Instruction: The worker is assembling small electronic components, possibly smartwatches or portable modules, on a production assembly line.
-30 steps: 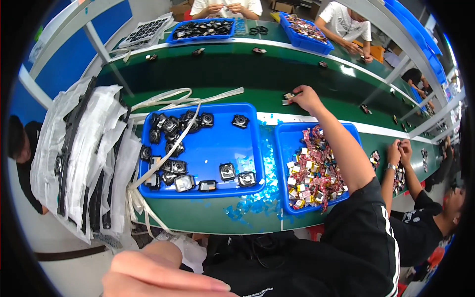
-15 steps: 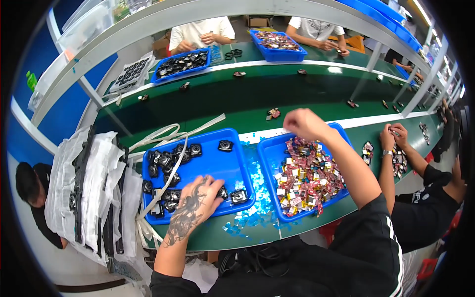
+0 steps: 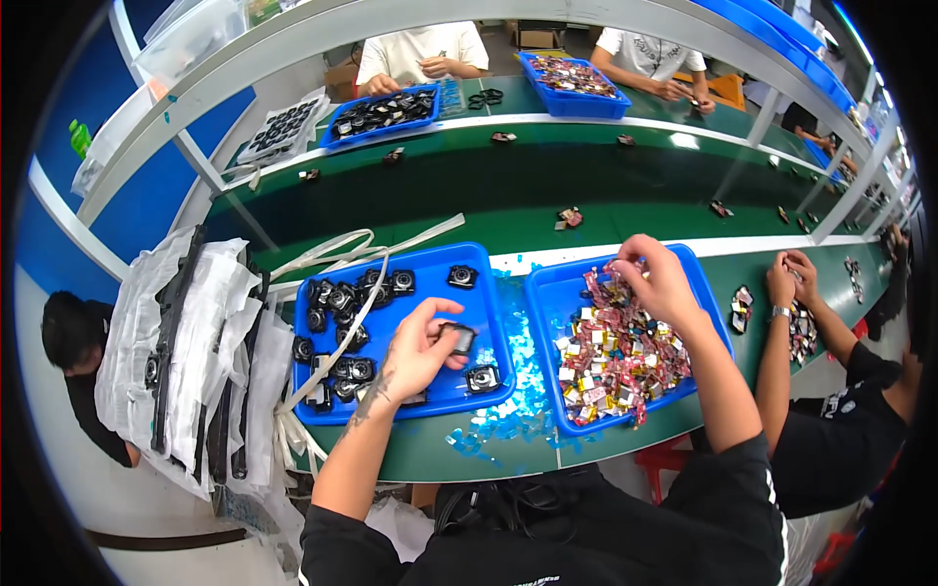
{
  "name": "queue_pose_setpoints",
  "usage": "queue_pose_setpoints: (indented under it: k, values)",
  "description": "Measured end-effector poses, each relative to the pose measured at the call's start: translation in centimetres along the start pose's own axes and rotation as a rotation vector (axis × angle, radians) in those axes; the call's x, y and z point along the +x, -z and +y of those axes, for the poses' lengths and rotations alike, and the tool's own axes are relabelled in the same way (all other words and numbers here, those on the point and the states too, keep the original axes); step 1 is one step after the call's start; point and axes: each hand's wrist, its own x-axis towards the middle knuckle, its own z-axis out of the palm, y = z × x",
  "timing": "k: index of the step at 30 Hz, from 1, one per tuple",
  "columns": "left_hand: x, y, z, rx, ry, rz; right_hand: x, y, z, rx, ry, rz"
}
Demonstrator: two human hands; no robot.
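Observation:
My left hand (image 3: 422,350) holds a small black square part (image 3: 459,337) just above the left blue tray (image 3: 410,256), which holds several more black parts (image 3: 340,301). My right hand (image 3: 657,281) reaches into the right blue tray (image 3: 549,293) and pinches one of the small red and yellow pieces (image 3: 618,354) near the tray's far edge. Both trays sit side by side on the green bench (image 3: 508,444) in front of me.
A green conveyor belt (image 3: 508,195) carries small parts (image 3: 569,217) beyond the trays. White bags (image 3: 186,342) and white straps (image 3: 342,259) lie at the left. A co-worker's hands (image 3: 789,278) work at the right; other people sit across with blue trays (image 3: 572,83).
My left hand came in from the lower left, went into the left tray and picked up a black part. My right hand drew back from the belt into the right tray.

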Motion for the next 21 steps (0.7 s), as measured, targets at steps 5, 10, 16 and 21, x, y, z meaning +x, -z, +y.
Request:
queue_pose_setpoints:
  k: [5,10,16,21]
  values:
    - [1.1,-1.7,0.5,-0.51,-0.017,-0.053,-2.3,-2.2,-5.0,0.624,-0.119,-0.073]
    - [1.3,-2.4,-1.2,-0.704,0.12,-0.089,-4.1,-4.4,-7.6,1.006,-0.203,-0.208]
    - [0.5,-2.9,-2.9,-0.416,-0.041,-0.105,-4.2,-5.9,-9.2,0.94,-0.254,-0.148]
    - [-1.0,-4.8,-1.0,-0.264,-0.229,-0.226,-4.4,-6.7,-9.5,0.839,-0.249,-0.146]
